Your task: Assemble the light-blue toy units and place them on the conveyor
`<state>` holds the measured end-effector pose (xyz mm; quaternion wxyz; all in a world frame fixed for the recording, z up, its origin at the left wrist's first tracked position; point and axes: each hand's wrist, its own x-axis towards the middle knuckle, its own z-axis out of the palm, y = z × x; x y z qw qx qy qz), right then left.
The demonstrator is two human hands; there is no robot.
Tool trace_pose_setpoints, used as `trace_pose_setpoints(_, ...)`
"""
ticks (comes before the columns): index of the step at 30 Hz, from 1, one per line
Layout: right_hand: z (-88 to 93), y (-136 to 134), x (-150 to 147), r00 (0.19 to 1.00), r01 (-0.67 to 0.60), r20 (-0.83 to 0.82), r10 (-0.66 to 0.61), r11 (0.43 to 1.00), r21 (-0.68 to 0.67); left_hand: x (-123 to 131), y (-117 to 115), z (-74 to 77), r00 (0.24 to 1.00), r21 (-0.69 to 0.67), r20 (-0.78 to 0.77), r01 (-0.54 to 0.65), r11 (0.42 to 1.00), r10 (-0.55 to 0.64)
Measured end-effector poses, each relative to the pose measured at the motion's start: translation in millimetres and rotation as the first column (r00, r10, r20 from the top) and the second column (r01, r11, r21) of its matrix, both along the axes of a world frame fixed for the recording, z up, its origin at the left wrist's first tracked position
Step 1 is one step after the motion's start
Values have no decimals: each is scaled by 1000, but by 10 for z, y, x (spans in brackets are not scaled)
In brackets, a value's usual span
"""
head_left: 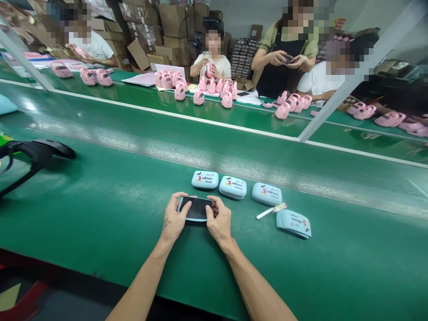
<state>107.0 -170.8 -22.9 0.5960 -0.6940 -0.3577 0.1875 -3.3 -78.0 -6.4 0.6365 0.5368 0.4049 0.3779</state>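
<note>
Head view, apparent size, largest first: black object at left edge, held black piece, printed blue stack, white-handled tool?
1. Black object, partly cut off
2. Held black piece and printed blue stack: look alike, unranked
3. White-handled tool

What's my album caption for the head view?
Left hand and right hand hold a blue-rimmed black piece near three blue cases.

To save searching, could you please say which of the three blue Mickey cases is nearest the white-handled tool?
The rightmost case; the white-handled tool lies beside it. The left case and middle case are farther off.
</note>
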Motion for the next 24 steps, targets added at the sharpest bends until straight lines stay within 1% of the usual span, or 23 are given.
trace_pose_setpoints(3,-1,-6,8,997,-53,-52,54,999,9,3,2,0,999,-35,45,-21,999,23)
trace_pose_setpoints(6,-18,1,8,997,-42,-62,42,999,4,-15,2,8,996,-79,86,30,996,-23)
trace_pose_setpoints(10,-27,24,14,994,45,-106,-42,998,33,-76,21,30,992,-107,39,120,987,-116)
trace_pose_setpoints(13,3,27,28,992,80,-104,-74,995,54,-118,49,48,970,-75,-25,238,968,-240)
trace_pose_setpoints(15,32,18,36,997,50,-64,-46,997,64,-127,63,50,939,-22,-97,329,944,-330)
trace_pose_setpoints(17,55,3,40,1000,-17,-6,17,997,77,-119,67,40,918,19,-143,375,927,-369)
trace_pose_setpoints(20,62,-15,40,994,-83,81,76,993,81,-83,46,21,925,15,-144,356,934,-351)
trace_pose_setpoints(24,31,-6,37,994,-36,105,29,997,63,-37,-6,42,931,-46,-165,321,946,-324)
